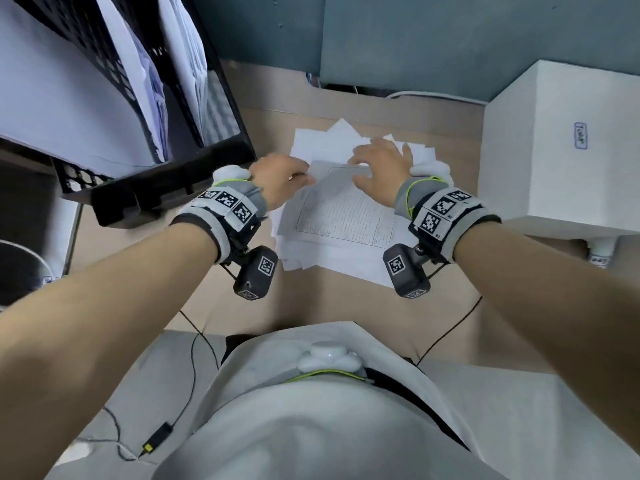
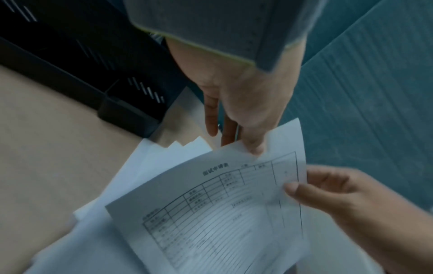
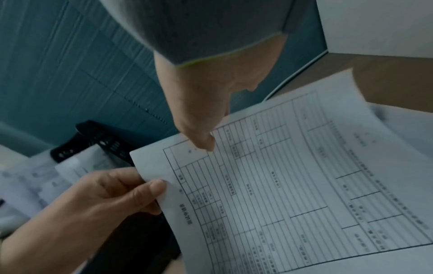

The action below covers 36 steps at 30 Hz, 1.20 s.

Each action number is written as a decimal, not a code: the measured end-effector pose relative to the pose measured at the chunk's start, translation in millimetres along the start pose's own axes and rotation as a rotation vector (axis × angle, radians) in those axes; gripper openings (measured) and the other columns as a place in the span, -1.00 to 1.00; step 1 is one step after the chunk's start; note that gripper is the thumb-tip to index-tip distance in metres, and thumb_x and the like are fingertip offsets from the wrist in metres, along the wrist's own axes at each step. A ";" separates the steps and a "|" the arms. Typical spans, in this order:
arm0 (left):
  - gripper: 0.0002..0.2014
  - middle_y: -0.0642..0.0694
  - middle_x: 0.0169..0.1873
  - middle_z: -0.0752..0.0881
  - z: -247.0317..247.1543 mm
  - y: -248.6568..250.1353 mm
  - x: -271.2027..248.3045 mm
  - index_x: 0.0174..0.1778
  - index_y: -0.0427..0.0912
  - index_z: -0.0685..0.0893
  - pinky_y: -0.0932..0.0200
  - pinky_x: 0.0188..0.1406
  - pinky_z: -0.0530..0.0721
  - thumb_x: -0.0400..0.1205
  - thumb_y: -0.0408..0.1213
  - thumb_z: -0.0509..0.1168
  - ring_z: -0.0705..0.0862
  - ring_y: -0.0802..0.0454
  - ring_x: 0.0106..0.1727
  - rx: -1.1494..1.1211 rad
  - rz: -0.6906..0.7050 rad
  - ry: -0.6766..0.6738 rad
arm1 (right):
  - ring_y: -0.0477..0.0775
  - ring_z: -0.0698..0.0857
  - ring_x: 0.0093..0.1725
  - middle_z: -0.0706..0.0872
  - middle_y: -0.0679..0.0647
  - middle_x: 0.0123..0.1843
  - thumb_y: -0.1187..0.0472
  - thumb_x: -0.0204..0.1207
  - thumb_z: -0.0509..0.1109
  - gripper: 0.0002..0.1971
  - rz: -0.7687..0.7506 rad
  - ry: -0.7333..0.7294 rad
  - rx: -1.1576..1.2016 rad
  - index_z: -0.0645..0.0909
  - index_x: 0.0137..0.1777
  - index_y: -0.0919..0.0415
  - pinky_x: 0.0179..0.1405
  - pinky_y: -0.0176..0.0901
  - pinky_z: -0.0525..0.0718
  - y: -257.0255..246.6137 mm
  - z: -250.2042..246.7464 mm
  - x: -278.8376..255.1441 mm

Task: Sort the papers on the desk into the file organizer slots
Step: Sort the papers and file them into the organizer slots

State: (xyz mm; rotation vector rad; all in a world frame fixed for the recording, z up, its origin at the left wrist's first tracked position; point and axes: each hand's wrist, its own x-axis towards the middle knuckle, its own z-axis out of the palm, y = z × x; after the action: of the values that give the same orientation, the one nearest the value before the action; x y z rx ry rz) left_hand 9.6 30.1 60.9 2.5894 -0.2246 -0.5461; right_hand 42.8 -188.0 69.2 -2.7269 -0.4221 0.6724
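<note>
A printed form sheet [image 1: 346,216] with a ruled table is lifted off a loose pile of white papers [image 1: 322,261] on the desk. My left hand [image 1: 304,176] pinches its left corner, thumb on top, as the right wrist view shows for the left hand [image 3: 152,194]. My right hand [image 1: 363,171] pinches the far right edge, thumb on the printed face and fingers under the form sheet [image 2: 211,213]. The black mesh file organizer [image 1: 166,188] stands tilted at the left, with white sheets in its slots.
A white box [image 1: 554,150] stands at the right of the pile. A teal partition [image 1: 415,39] closes off the back of the desk, with cables [image 1: 433,95] along its foot. The desk's bare wood [image 1: 242,299] lies between me and the pile.
</note>
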 end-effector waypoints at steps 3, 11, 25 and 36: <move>-0.69 -0.03 -0.54 0.51 -18.0 3.3 -1.0 -0.40 -0.12 0.53 0.11 -0.33 0.41 0.66 -0.15 0.32 0.46 -0.01 -0.42 -0.229 0.020 0.092 | 0.23 0.62 -0.06 0.57 0.03 -0.23 0.27 0.58 0.18 -0.80 0.068 0.060 0.204 0.52 -0.26 0.11 -0.06 -0.05 0.48 -4.1 -15.5 -2.8; -0.73 -0.06 -0.32 0.79 -29.8 -22.7 -33.4 -0.22 -0.16 0.72 0.19 -0.45 0.51 0.68 -0.08 0.30 0.76 0.13 -0.45 -0.428 -0.194 -0.041 | 0.13 0.65 -0.09 0.73 0.11 -0.07 0.15 0.64 0.20 -0.76 0.246 0.170 0.402 0.64 0.03 0.27 -0.09 -0.10 0.63 3.4 -39.3 -14.1; -0.58 0.07 -0.73 0.54 -96.7 15.5 -35.7 -0.52 -0.11 0.37 0.27 -0.63 0.43 0.69 -0.14 0.18 0.68 0.03 -0.60 -0.699 -0.359 0.384 | 0.24 0.58 -0.13 0.64 0.07 -0.07 -0.34 0.41 0.28 -0.38 -0.140 0.073 -0.130 0.37 0.23 0.14 -0.15 0.04 0.51 -121.5 -28.3 -21.3; -0.68 -0.08 -0.25 0.77 -102.6 1.0 -53.0 -0.21 -0.12 0.69 0.17 -0.44 0.57 0.61 -0.01 0.12 0.66 -0.09 -0.28 -0.743 -0.273 0.546 | 0.32 0.61 -0.04 0.69 0.21 0.06 0.14 0.67 0.03 -0.75 0.003 0.186 -0.069 0.54 0.03 0.16 -0.18 -0.05 0.40 -123.9 -60.9 -5.7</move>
State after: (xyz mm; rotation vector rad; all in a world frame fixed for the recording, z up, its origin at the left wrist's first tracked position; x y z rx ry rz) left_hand 4.3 85.9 161.9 1.9349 0.4409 0.0255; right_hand 41.9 -90.2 166.8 -2.8228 -0.4036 0.4065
